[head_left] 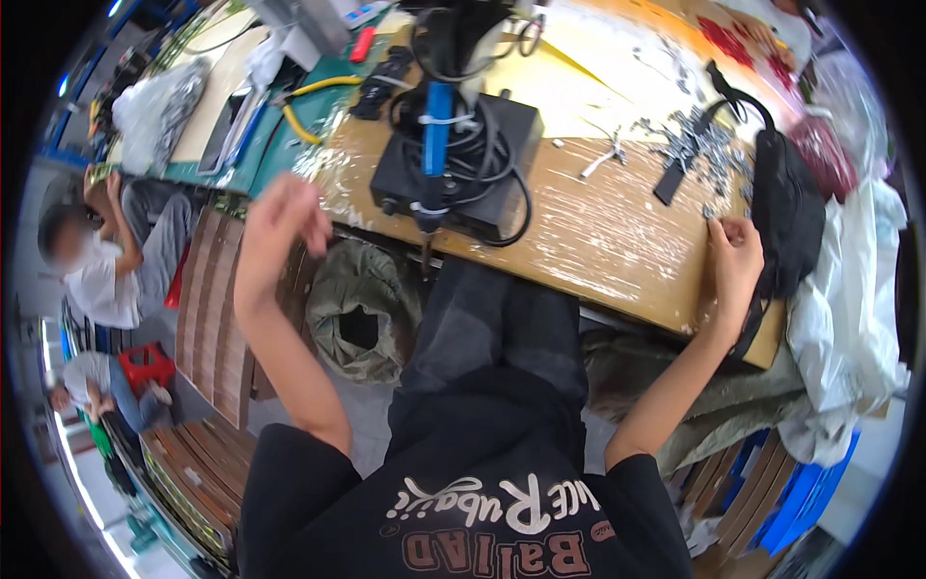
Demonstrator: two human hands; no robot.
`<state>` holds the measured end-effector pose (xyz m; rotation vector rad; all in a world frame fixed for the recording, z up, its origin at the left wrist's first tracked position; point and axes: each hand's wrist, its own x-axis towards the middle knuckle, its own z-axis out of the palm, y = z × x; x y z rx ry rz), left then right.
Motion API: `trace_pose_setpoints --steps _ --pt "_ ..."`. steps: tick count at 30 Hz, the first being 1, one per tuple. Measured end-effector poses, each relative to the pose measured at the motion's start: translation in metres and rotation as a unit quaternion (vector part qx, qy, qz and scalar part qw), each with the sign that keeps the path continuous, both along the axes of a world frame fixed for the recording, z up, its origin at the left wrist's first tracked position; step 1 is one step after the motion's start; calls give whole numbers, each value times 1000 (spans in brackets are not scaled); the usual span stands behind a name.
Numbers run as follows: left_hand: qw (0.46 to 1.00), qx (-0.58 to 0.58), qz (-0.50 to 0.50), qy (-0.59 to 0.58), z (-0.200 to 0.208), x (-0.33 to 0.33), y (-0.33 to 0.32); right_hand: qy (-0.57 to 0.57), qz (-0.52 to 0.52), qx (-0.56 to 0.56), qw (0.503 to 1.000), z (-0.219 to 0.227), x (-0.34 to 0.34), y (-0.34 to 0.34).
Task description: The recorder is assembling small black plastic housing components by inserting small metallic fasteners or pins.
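Note:
My left hand is raised off the table's left front edge, fingers curled and smeared by motion, so whatever they hold is hidden. At the table's right side my right hand has its thumb and fingers pinched together beside a heap of small grey metal parts; what the fingertips hold is too small to name. Between my hands hangs a blue electric screwdriver, its bit pointing down past the table's front edge. Behind it sits a black box with coiled black cable. A small black block lies by the heap.
Right of the heap lies a black bag with straps, beside white plastic sacks. A rolled-top sack stands below the table. Yellow-handled pliers lie on the green mat. Co-workers sit at left; another person's hand is far right.

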<state>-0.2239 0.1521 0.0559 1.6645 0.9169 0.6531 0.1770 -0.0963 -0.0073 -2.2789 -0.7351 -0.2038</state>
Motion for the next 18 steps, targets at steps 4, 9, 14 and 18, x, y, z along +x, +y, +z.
trace_pose_setpoints --steps 4,9,14,18 --pt "977 178 97 60 -12 37 86 83 57 -25 995 21 -6 13" --pt "883 344 23 319 -42 91 146 191 110 -32 975 29 -7 4" --pt "865 364 13 344 -39 91 160 210 114 -68 969 41 -33 2" --pt "903 328 173 216 -8 60 128 189 96 -58 975 35 -45 -7"
